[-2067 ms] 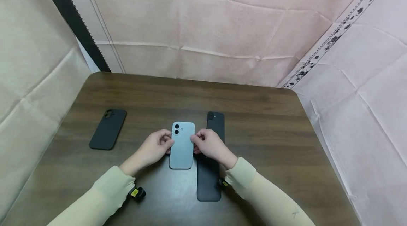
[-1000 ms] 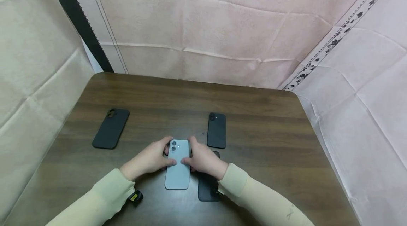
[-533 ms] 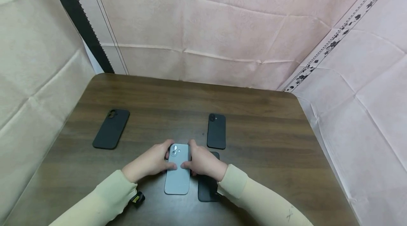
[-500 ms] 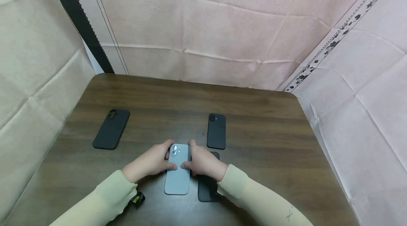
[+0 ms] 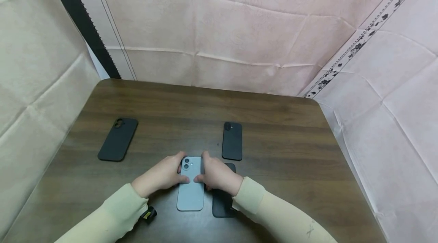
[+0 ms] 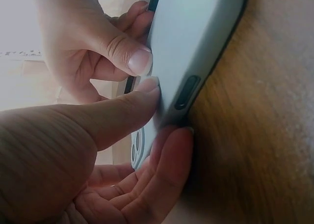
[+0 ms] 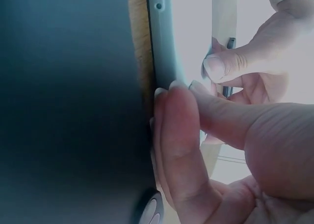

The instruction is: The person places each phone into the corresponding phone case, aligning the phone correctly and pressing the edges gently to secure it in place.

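A light blue smartphone [image 5: 191, 197] is camera side up in front of me, its twin lenses at the far end. My left hand [image 5: 159, 174] grips its left edge, thumb on the back and fingers curled at the side. From the right, my right hand [image 5: 219, 176] holds it the same way, so the two thumbs nearly meet. In the left wrist view the phone [image 6: 191, 42] shows a side slot and a dark lower rim close over the wood. Partly under my right wrist lies a dark phone [image 5: 222, 205]; its back [image 7: 68, 106] fills the right wrist view's left side.
On the brown wooden table [image 5: 164, 110], a black phone case [image 5: 118, 140] with a camera cutout lies at the left. A smaller dark phone [image 5: 232, 142] sits beyond my right hand. Pale cloth [image 5: 239, 34] hangs behind the table and along both sides.
Both hands have brought the light blue phone nearer to me, and the thumbs have moved from its edges onto its back. Over the last half second it has barely shifted.
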Available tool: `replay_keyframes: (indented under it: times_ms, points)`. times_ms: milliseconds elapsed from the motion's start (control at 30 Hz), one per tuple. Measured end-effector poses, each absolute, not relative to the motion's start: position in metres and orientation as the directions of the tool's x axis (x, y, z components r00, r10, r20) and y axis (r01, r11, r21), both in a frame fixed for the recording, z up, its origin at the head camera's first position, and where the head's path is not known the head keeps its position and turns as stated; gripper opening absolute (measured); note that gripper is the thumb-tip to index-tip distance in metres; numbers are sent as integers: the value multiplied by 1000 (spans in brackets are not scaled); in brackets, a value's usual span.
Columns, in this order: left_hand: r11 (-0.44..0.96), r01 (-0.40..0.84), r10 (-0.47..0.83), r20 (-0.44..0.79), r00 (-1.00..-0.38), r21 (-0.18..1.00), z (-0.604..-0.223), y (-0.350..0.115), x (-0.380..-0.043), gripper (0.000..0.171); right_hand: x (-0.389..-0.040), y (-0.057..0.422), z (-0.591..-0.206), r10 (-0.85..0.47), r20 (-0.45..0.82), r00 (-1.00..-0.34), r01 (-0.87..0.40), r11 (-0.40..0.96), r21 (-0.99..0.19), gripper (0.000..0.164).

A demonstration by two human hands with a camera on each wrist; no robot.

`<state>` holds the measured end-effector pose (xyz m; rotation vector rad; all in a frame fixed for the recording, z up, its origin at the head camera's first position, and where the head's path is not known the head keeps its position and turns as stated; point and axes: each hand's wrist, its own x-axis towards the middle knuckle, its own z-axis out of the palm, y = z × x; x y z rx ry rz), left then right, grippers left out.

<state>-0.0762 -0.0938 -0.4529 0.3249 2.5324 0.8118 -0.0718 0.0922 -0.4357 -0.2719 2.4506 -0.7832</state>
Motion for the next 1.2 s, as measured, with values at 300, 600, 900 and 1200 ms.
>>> replay_keyframes:
  times_ms: [300, 600, 900, 1200]
  points:
    - [804, 82, 346, -351, -870, 589, -454, -92, -77, 75, -76, 95, -434, -335, -449, -829, 11, 792, -611, 65]
    - [815, 142, 294, -190, -937, 562, -451, -104, -84, 70, -100, 118, -426, -297, -276, -914, -72, 788, -611, 61]
    - [840, 161, 219, -53, -974, 518, -447, -126, -93, 72, -124, 145, -427, -78, -105, -991, -9, 843, -538, 63]
    - [851, 116, 156, -35, -987, 511, -445, -153, -104, 72, -134, 165, -432, -21, -85, -996, 25, 861, -507, 64]
